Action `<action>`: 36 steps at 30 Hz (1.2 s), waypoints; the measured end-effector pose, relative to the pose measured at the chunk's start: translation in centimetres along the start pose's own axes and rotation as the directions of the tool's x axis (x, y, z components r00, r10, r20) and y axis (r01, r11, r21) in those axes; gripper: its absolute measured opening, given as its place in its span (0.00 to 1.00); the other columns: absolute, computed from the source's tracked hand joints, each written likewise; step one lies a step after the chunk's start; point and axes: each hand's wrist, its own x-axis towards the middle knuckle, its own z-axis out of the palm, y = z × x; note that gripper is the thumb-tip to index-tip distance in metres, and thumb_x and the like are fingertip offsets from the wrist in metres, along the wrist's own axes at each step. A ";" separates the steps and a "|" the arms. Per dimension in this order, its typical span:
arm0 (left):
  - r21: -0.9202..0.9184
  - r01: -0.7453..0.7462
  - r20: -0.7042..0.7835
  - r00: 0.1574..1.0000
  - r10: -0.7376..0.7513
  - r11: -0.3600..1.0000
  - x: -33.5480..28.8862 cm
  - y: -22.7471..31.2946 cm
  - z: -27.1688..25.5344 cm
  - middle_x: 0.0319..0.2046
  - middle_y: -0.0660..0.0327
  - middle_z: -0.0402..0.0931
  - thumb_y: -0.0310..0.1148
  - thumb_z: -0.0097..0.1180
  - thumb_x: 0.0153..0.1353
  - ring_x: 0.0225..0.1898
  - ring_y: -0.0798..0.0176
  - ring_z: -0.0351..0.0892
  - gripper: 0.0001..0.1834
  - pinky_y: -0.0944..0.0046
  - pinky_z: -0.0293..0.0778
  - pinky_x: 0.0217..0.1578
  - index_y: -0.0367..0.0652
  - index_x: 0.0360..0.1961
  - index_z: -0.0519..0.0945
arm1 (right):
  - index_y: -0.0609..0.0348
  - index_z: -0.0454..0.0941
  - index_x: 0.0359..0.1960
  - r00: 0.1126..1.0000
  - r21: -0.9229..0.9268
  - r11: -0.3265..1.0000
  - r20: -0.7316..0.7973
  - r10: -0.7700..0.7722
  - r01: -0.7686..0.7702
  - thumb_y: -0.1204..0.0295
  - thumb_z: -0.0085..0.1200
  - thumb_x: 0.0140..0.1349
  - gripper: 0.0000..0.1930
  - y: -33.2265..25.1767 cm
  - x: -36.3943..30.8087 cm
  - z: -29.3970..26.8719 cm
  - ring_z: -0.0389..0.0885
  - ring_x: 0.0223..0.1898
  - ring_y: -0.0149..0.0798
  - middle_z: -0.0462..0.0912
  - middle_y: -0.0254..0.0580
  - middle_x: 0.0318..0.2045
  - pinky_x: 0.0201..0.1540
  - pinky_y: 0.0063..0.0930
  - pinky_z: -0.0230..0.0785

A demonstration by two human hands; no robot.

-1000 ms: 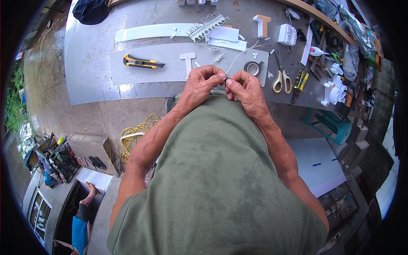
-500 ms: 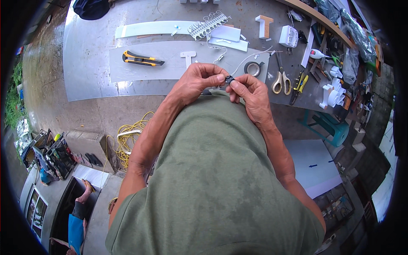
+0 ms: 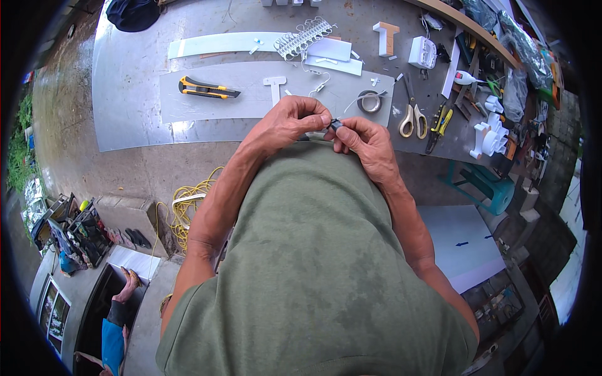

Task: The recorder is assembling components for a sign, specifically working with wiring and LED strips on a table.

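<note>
My left hand and my right hand meet just off the table's near edge, both closed in a pinch. Between their fingertips is a short, shiny strip of black tape. The right thumb lies against it, and the left thumb and forefinger pinch its far end. A thin white wire runs from the fingers toward a roll of black tape on the table. Whether the strip is wrapped around the wire is too small to tell. A string of white light modules lies farther off.
A yellow-black utility knife, a white letter T, scissors and pliers lie on the metal table. A teal stool stands at right. Yellow cord lies on the ground. Another person is at lower left.
The black strip has turned and shows more of its flat face between my fingertips. The white wire's end has shifted nearer the tape roll. Both hands stay close together.
</note>
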 end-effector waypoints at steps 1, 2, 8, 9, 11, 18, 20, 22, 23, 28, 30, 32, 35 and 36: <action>0.000 -0.001 0.000 1.000 0.001 1.000 0.1 0.1 0.0 0.33 0.66 0.81 0.40 0.64 0.66 0.38 0.74 0.75 0.15 0.69 0.71 0.45 0.36 0.39 0.84 | 0.65 0.82 0.46 0.999 -0.048 0.999 0.047 0.014 -0.012 0.66 0.61 0.69 0.14 0.0 -0.1 -0.3 0.81 0.34 0.25 0.88 0.38 0.39 0.38 0.19 0.73; -0.008 -0.021 0.022 1.000 0.021 1.000 0.1 0.2 0.1 0.33 0.67 0.81 0.40 0.64 0.66 0.38 0.74 0.75 0.15 0.69 0.70 0.43 0.37 0.39 0.84 | 0.65 0.82 0.46 0.999 -0.051 0.999 0.045 0.016 -0.013 0.66 0.61 0.69 0.14 -0.5 -0.3 -0.8 0.81 0.34 0.25 0.88 0.38 0.39 0.38 0.19 0.73; 0.080 -0.043 0.054 0.998 0.038 0.996 0.2 1.2 -0.8 0.33 0.68 0.79 0.41 0.65 0.65 0.35 0.75 0.73 0.15 0.71 0.68 0.39 0.37 0.39 0.83 | 0.59 0.83 0.48 0.819 -0.445 0.695 0.197 -0.539 0.565 0.74 0.64 0.62 0.12 -5.1 0.0 -3.1 0.84 0.42 0.38 0.86 0.41 0.40 0.46 0.32 0.75; 0.096 -0.042 0.094 0.995 0.033 0.994 0.3 1.5 -0.8 0.32 0.69 0.79 0.41 0.66 0.64 0.35 0.75 0.73 0.16 0.71 0.67 0.39 0.37 0.39 0.83 | 0.59 0.83 0.48 0.818 -0.447 0.693 0.195 -0.542 0.566 0.74 0.64 0.62 0.12 -5.7 0.6 -2.9 0.84 0.42 0.38 0.86 0.41 0.40 0.46 0.32 0.75; 0.088 -0.048 0.099 0.994 0.039 0.995 0.3 2.0 -0.4 0.31 0.67 0.79 0.41 0.66 0.64 0.34 0.74 0.73 0.15 0.70 0.68 0.38 0.37 0.38 0.84 | 0.59 0.83 0.47 0.749 -0.636 0.448 0.338 -0.570 0.628 0.78 0.64 0.59 0.14 -6.3 1.7 -2.5 0.84 0.42 0.42 0.85 0.42 0.41 0.46 0.35 0.76; -0.011 -0.067 0.132 0.989 0.068 0.998 0.5 1.5 -0.6 0.29 0.66 0.80 0.38 0.66 0.64 0.32 0.73 0.74 0.13 0.69 0.68 0.37 0.37 0.38 0.86 | 0.62 0.83 0.46 0.780 -0.553 0.551 0.465 -0.419 0.625 0.87 0.62 0.54 0.17 -6.2 2.6 -2.3 0.85 0.39 0.40 0.86 0.42 0.38 0.43 0.31 0.78; 0.002 -0.065 0.121 0.991 0.065 0.998 0.6 1.3 -0.8 0.29 0.66 0.80 0.38 0.66 0.63 0.32 0.73 0.74 0.13 0.70 0.68 0.37 0.37 0.38 0.86 | 0.59 0.84 0.46 0.765 -0.545 0.537 0.459 -0.451 0.643 0.85 0.63 0.54 0.17 -5.9 2.8 -2.3 0.85 0.38 0.39 0.86 0.40 0.37 0.42 0.31 0.78; 0.016 -0.063 0.113 0.992 0.061 0.998 0.7 1.2 -0.7 0.28 0.66 0.81 0.39 0.67 0.63 0.32 0.73 0.74 0.13 0.70 0.68 0.37 0.37 0.38 0.86 | 0.57 0.85 0.46 0.751 -0.539 0.523 0.451 -0.483 0.660 0.83 0.64 0.54 0.17 -5.3 3.0 -2.5 0.85 0.37 0.39 0.87 0.39 0.36 0.40 0.31 0.79; 0.019 -0.079 0.100 0.992 0.077 0.997 0.6 1.3 -0.6 0.28 0.66 0.81 0.39 0.67 0.63 0.31 0.73 0.74 0.14 0.70 0.68 0.36 0.37 0.37 0.86 | 0.57 0.86 0.45 0.734 -0.518 0.521 0.445 -0.513 0.678 0.83 0.65 0.53 0.17 -5.0 3.2 -2.7 0.86 0.37 0.38 0.87 0.39 0.36 0.40 0.30 0.79; 0.025 -0.091 0.040 0.995 0.090 0.996 0.5 1.0 -0.3 0.27 0.65 0.81 0.40 0.69 0.62 0.30 0.73 0.74 0.14 0.70 0.69 0.35 0.37 0.37 0.87 | 0.60 0.87 0.42 0.735 -0.470 0.564 0.431 -0.524 0.679 0.84 0.67 0.51 0.15 -5.0 3.4 -3.1 0.86 0.35 0.38 0.88 0.41 0.35 0.38 0.30 0.79; 0.100 -0.100 0.019 0.995 0.099 0.990 0.4 1.3 -0.2 0.30 0.66 0.81 0.40 0.69 0.63 0.33 0.73 0.75 0.15 0.69 0.70 0.36 0.37 0.37 0.85 | 0.61 0.88 0.41 0.752 -0.492 0.568 0.434 -0.496 0.659 0.84 0.67 0.52 0.14 -5.3 3.4 -3.3 0.86 0.34 0.38 0.89 0.42 0.34 0.37 0.30 0.79; 0.167 -0.155 -0.001 0.988 0.157 0.974 0.2 1.5 0.0 0.30 0.66 0.81 0.40 0.68 0.63 0.33 0.73 0.75 0.15 0.68 0.70 0.37 0.37 0.36 0.85 | 0.61 0.88 0.41 0.765 -0.492 0.586 0.419 -0.489 0.644 0.83 0.67 0.52 0.13 -5.3 3.4 -3.2 0.86 0.34 0.36 0.89 0.41 0.34 0.36 0.28 0.79; 0.305 -0.276 -0.062 0.949 0.308 0.912 0.0 1.2 0.6 0.30 0.64 0.82 0.38 0.68 0.63 0.33 0.71 0.76 0.13 0.66 0.70 0.37 0.37 0.35 0.85 | 0.62 0.88 0.40 0.819 -0.488 0.658 0.367 -0.441 0.573 0.82 0.67 0.55 0.10 -5.2 3.2 -3.1 0.85 0.33 0.31 0.88 0.39 0.32 0.34 0.24 0.77; 0.376 -0.337 -0.099 0.912 0.399 0.863 -0.1 1.1 0.9 0.29 0.63 0.82 0.37 0.68 0.63 0.33 0.69 0.76 0.12 0.65 0.71 0.37 0.37 0.35 0.85 | 0.62 0.87 0.39 0.856 -0.481 0.710 0.330 -0.397 0.515 0.80 0.67 0.57 0.08 -5.1 3.2 -3.1 0.83 0.31 0.27 0.88 0.37 0.31 0.33 0.22 0.75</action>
